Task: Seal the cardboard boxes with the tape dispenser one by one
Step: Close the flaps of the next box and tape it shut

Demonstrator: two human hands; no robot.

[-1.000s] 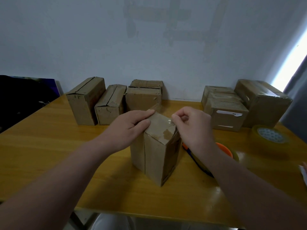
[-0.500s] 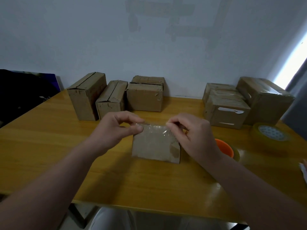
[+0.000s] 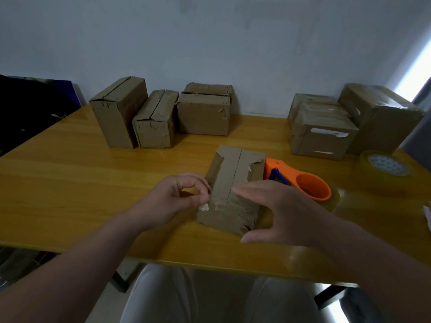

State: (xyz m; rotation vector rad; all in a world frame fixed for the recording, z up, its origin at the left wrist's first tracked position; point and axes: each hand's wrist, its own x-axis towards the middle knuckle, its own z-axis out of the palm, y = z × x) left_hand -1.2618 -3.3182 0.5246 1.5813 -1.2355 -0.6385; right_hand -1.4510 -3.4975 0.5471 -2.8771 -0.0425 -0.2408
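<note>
Two hands work the box [image 3: 235, 180], lying flat mid-table [image 3: 93, 183]: left hand [image 3: 179, 199] pinches the tape strip [image 3: 224, 206] end at the box's near-left edge, right hand [image 3: 275, 213] spread wide over its near-right, holding nothing. I'd pull taut, then rub down across the seam. Tape dispenser [image 3: 303, 183] sits just right of the box.

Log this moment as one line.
stage: taping box | left hand: pinches tape end at its left edge | right hand: open over box | tape dispenser: unheld, right of box
</note>
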